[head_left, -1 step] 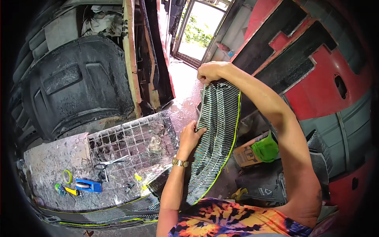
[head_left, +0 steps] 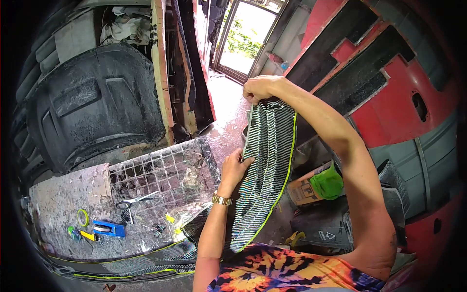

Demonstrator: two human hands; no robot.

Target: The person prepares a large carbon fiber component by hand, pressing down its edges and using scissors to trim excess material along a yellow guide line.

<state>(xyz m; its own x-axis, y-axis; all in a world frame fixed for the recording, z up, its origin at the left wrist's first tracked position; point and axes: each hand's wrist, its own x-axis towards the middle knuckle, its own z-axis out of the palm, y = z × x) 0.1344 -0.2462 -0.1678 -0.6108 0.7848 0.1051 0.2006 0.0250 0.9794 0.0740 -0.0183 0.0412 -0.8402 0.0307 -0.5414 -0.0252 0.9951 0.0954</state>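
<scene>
A long strip of woven black-and-silver cloth [head_left: 265, 155], which looks like carbon fibre fabric, lies along a long curved part, with yellow-green tape [head_left: 290, 170] down its right edge. My right hand [head_left: 260, 89] reaches to the strip's far end, its fingers curled closed over the cloth there. Lower down, my left hand [head_left: 237, 168] grips the left edge. Its thumb rests on the weave, and the other fingers are partly hidden at the rim. The strip bends round in front of me and runs left along the near side of the workbench [head_left: 160, 253].
On the bench lie scissors [head_left: 137, 200], a yellow-green tape roll [head_left: 83, 217], a blue tape dispenser [head_left: 109, 228] and a yellow-handled cutter [head_left: 88, 236]. A cardboard box [head_left: 302, 191] with a green bag [head_left: 327, 184] stands right. Black moulded panels [head_left: 99, 107] lean back left; red panels [head_left: 389, 114] stand right.
</scene>
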